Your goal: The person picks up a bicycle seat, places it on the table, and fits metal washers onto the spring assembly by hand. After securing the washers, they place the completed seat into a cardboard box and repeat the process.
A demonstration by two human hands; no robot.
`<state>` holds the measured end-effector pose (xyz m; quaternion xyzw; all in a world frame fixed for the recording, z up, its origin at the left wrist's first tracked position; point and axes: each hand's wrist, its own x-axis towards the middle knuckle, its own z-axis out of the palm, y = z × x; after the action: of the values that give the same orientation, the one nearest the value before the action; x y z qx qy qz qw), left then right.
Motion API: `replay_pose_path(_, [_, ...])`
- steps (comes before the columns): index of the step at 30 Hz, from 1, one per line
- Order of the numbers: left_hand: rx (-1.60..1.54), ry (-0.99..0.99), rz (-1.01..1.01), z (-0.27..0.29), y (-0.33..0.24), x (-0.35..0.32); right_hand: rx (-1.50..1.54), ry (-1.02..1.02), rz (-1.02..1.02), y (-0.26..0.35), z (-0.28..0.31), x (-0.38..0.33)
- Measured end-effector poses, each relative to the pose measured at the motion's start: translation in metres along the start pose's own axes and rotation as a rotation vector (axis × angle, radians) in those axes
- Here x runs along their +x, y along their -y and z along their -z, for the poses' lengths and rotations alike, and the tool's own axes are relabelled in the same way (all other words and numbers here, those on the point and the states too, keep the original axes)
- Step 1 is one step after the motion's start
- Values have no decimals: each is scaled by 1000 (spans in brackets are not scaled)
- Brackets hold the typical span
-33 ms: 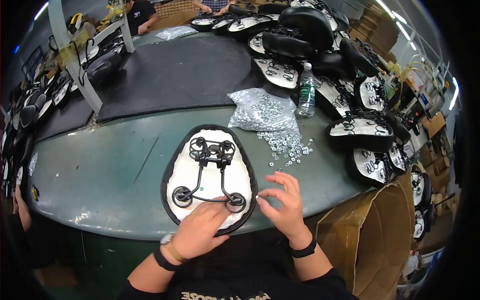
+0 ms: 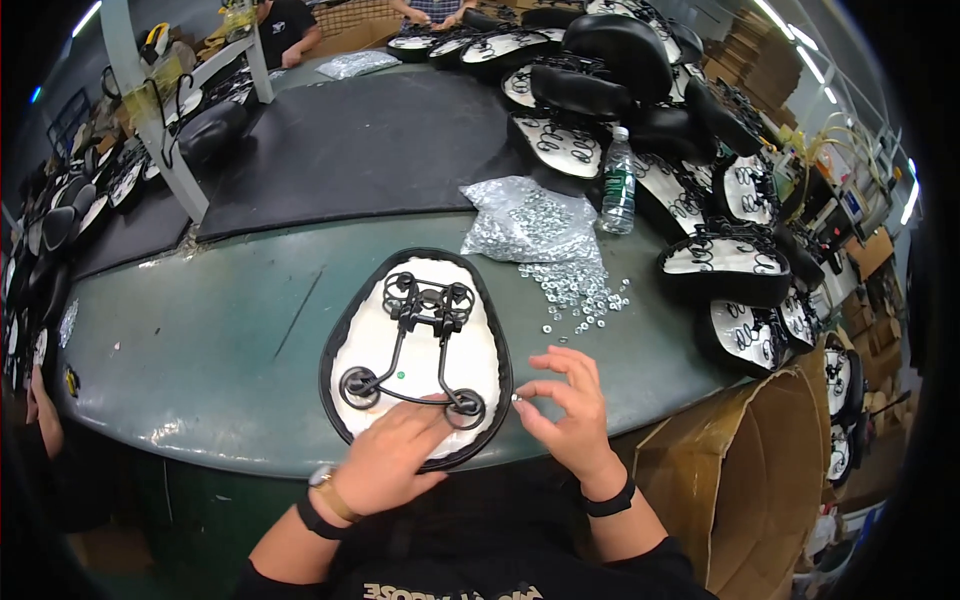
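An upturned bicycle saddle [image 2: 350, 345] lies at the table's near edge, black-rimmed with a white underside. Its black metal frame [image 2: 444, 360] has a clamp at the far end and coil springs at the near corners. My left hand [image 2: 400, 455] rests over its near end, fingers stretched out beneath the curved bar, fingertips partly hidden beside the right spring. Just right of the saddle's rim, my right hand [image 2: 572, 415] pinches a small shiny nut [image 2: 516, 397] between thumb and index finger, the other fingers raised. Loose nuts [image 2: 580, 298] spill from a clear plastic bag [image 2: 530, 222] beyond it.
A water bottle [image 2: 618, 185] stands beside the bag. Saddles [image 2: 725, 270] are piled along the right and far right. An open cardboard box [image 2: 690, 470] sits below the table's right edge. A black mat [image 2: 350, 140] covers the far table; other people work beyond and at left.
The saddle has shifted very slightly left on the table, with my left hand on it. My right hand still pinches the nut in nearly the same place.
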<state>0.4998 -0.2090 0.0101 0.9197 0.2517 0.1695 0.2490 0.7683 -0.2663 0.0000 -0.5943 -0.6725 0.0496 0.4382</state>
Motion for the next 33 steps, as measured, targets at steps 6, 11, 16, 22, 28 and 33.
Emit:
replay_pose_path(6, [295,-142,81,25,-14,-31,104,112,102,25,-15,-8])
replay_pose_path(11, [-629,-301,381,1,-44,-44,324,248,245,57,-21,-5])
replay_pose_path(16, [-999,-167,437,-18,-30,-50,284,288,324,64,-22,-9])
replay_pose_path(22, [-749,-258,401,-21,-36,-46,30,236,425,67,-18,-11])
replay_pose_path(28, [82,-455,215,-13,-25,-43,-78,224,310,32,-31,19])
replay_pose_path(33, [107,-402,188,-21,-18,-40,-89,441,278,30,-41,36])
